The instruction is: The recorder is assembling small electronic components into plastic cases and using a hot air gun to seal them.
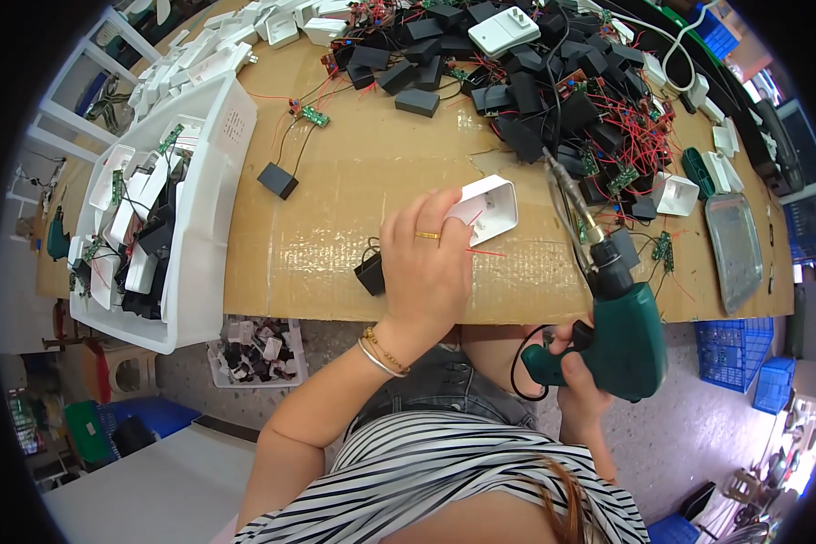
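My left hand [426, 258] is closed around the near side of a small white plastic housing [503, 207], whose open side faces up on the cardboard-covered table. Short red wires stick out of the housing beside my fingers. My right hand [582, 381] grips the handle of a green soldering gun [624, 349], with fingers around its black trigger. Its slim metal tip points away over the table, to the right of the housing and apart from it. Next to my left wrist lies a black block [370, 274] with a cable, partly hidden by the hand.
A tangled heap of black blocks [526, 91], green circuit boards and red wires spreads across the back right. White housings [199, 63] crowd the back left, beside a white bin [210, 163] of parts. A clear tray [734, 254] lies at the right edge.
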Demonstrator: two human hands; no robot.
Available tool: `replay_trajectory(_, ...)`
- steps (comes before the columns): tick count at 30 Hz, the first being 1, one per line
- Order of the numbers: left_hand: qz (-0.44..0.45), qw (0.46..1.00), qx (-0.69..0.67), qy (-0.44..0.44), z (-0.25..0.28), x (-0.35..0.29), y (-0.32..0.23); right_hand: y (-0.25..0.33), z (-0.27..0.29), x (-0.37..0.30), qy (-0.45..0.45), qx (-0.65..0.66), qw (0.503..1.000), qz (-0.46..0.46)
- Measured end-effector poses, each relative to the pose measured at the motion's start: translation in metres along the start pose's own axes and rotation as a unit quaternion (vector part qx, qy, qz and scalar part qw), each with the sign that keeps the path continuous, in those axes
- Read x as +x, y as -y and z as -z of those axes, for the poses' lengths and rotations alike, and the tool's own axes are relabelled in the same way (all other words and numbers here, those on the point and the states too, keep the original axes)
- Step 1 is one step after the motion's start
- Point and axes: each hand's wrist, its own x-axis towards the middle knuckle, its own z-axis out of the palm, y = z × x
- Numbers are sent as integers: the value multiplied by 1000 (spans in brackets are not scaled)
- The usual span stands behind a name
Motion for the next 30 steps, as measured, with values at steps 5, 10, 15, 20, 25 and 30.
replay_trajectory(5,-21,997,67,-20,1,0,-8,-11,10,-4,23,-60,997,-38)
replay_trajectory(10,-14,1000,18,-18,-11,0,-11,-13,19,-5,56,-127,990,-14)
replay_trajectory(15,-55,998,8,24,-10,5,3,-19,32,-3,79,-216,972,47)
replay_trajectory(20,-153,980,-51,119,5,21,28,-14,29,-5,17,-146,989,24)
replay_trajectory(25,-124,990,-51,41,12,20,7,-7,23,-4,-29,-136,990,25)
replay_trajectory(30,-52,993,-84,59,-3,16,-5,-5,20,-6,-26,-124,992,9)
